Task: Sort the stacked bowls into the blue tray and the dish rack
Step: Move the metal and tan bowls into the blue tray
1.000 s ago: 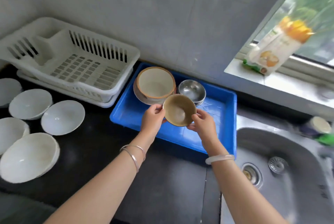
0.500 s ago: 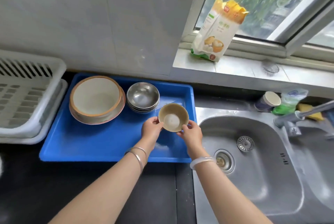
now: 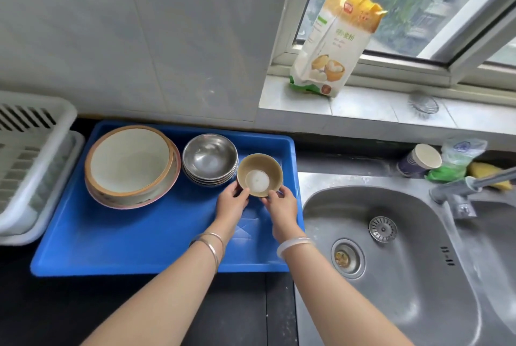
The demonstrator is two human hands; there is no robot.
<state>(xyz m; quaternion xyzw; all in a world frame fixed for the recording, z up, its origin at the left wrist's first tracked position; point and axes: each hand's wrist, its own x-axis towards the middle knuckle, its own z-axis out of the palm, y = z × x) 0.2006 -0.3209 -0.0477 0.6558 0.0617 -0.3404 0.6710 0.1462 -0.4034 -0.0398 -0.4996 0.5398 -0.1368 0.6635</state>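
Observation:
A small brown bowl [image 3: 259, 174] sits low in the far right corner of the blue tray [image 3: 117, 236], touching the stack of steel bowls [image 3: 210, 159]. My left hand [image 3: 233, 202] grips its near left rim and my right hand [image 3: 280, 204] its near right rim. A large cream bowl with an orange rim [image 3: 131, 164] rests on a pink plate at the tray's far left. The white dish rack [image 3: 30, 161] stands left of the tray, only partly in view.
A steel sink [image 3: 391, 248] lies right of the tray, with a faucet [image 3: 469, 186] at its far right. A flour bag [image 3: 335, 44] stands on the window sill. A paper cup [image 3: 418, 160] and sponges sit behind the sink. Black counter runs along the front.
Both hands have carried the small brown bowl rightward and down into the tray's far right corner beside the steel bowls. The view has swung right, so the white bowls on the counter are out of sight.

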